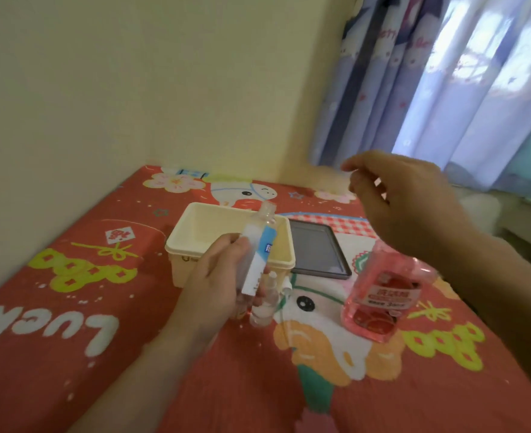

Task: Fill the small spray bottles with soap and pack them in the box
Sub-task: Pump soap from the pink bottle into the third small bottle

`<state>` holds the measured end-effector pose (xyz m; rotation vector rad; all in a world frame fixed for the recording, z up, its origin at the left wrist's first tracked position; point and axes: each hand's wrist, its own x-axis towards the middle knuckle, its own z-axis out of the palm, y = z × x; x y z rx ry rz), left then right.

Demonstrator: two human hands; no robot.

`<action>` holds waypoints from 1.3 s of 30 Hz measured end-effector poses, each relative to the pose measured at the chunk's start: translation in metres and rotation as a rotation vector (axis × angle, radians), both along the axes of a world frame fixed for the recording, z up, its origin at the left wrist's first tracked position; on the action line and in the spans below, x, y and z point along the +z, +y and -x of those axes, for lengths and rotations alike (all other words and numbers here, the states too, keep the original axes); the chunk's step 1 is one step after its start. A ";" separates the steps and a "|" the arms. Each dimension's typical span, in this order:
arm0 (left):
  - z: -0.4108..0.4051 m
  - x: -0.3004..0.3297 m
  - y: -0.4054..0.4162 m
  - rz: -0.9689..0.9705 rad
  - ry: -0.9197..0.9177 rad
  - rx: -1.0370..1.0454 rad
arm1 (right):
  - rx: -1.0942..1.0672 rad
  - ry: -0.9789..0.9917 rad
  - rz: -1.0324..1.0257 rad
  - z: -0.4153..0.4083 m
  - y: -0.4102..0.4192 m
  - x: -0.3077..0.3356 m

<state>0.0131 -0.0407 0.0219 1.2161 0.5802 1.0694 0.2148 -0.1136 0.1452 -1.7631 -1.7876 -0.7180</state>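
My left hand grips a small clear spray bottle with a blue and white label, tilted over the front edge of the cream plastic box. Another small clear spray bottle stands on the table just in front of the box, partly behind my fingers. The pink soap bottle stands to the right. My right hand hovers above it with thumb and forefinger pinched near each other; whether something small and clear sits between them is blurred.
A dark tablet lies flat right of the box. The table has a red cartoon-print cloth. A cream wall corner stands behind, and blue curtains hang at the right.
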 end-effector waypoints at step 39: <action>-0.089 -0.004 -0.035 -0.504 0.348 -0.124 | -0.117 0.934 0.000 -0.043 -0.038 -0.056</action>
